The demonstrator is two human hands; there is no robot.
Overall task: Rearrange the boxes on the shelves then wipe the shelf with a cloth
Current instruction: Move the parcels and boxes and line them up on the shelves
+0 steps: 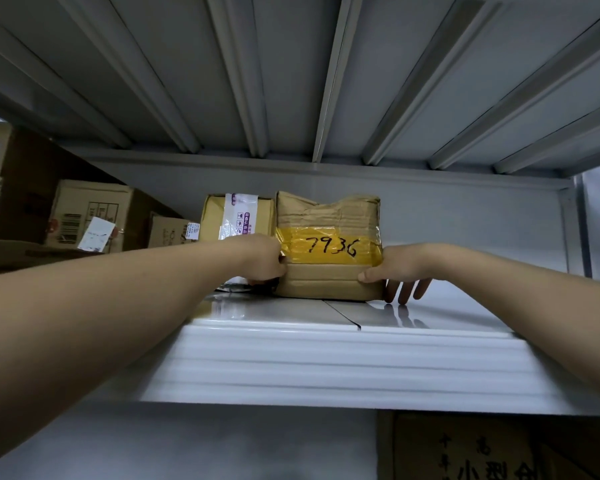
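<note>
Beyond the left hand (pixel 262 259) stands a smaller tan cardboard box with clear printed tape (pixel 238 218), and both hands grip the crumpled brown cardboard box with a yellow tape band marked 7936 (pixel 328 247) between them on the glossy white metal shelf (pixel 291 358), right hand (pixel 397 268) clasping its right side.

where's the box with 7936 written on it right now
In the head view the 7936 box sits mid-shelf toward the back, held between the left hand and right hand, with a taped box right beside it on its left.
</note>
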